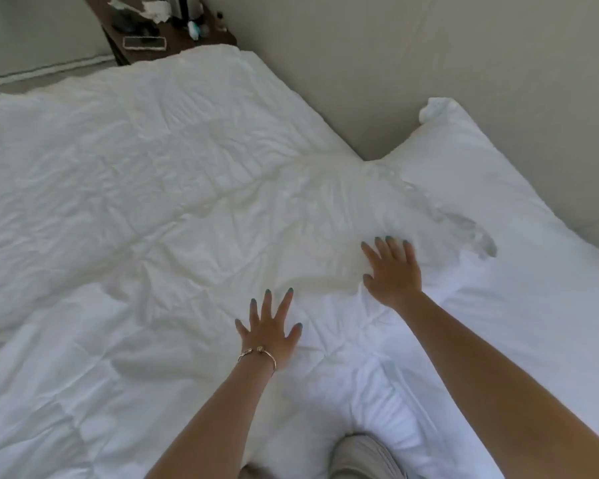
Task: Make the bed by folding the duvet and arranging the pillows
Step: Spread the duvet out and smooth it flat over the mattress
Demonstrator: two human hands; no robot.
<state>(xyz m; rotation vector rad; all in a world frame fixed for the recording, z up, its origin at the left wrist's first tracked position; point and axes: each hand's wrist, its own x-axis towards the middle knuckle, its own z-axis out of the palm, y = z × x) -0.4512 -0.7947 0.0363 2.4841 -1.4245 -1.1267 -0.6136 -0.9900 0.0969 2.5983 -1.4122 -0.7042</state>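
- Duvet point(153, 202) — white, creased, cut off at your frame's left edge.
- Left hand point(268, 331), right hand point(393, 271) — fingers splayed flat on it, gripping nothing.
- Pillow point(533, 288) — right side out of view.

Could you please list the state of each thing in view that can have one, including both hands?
Left hand: open, fingers spread, flat on the duvet.
Right hand: open, fingers spread, pressing on the duvet near the pillow.
Duvet: spread over the bed, wrinkled, not folded.
Pillow: lying flat against the wall, its near edge meeting the duvet.
Bracelet: worn on the left wrist.
Bedside table: cluttered with small items, too blurred to name.
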